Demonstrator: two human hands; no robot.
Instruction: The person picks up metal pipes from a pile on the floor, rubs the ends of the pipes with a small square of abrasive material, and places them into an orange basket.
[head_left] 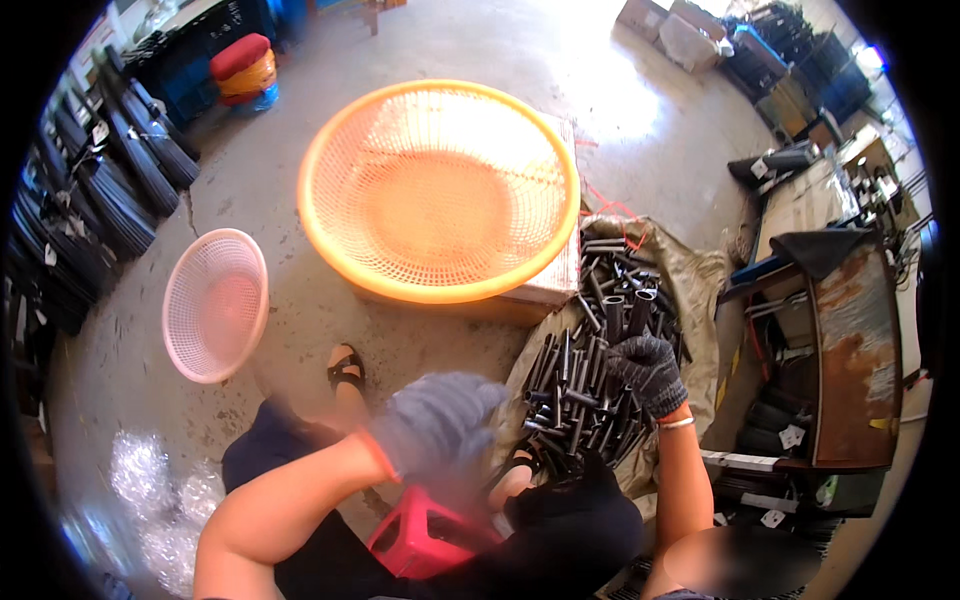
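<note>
We take the orange basket (435, 205) as our landmark; it sits on a box (530, 303), tilted toward us so that its inside faces our view. Just to the right of the basket, and closer to us than it is, a heap of black tubes (575, 390) lies loosely on a crumpled brown sheet (703, 290).

Our right hand (650, 372), in a dark grey knitted glove, is at this heap, to the lower right of the basket. Its fingers are curled well in, close against two thicker tubes (628, 312) that point up with their round ends showing; we cannot tell whether they have a grip on them. Our left hand (435, 415), gloved in grey too, is on the near side of the basket, above a pink plastic stool (425, 535) between our legs. It is blurred by motion, with its fingers reaching toward the heap's side; we cannot tell how far open they are or whether they hold anything.

To the left of the orange basket, a smaller pink basket (215, 310) rests on the floor (290, 140). Further left of the landmark, long dark bundles (130, 190) lean in a row, and clear plastic wrap (145, 475) lies to its lower left.
</note>
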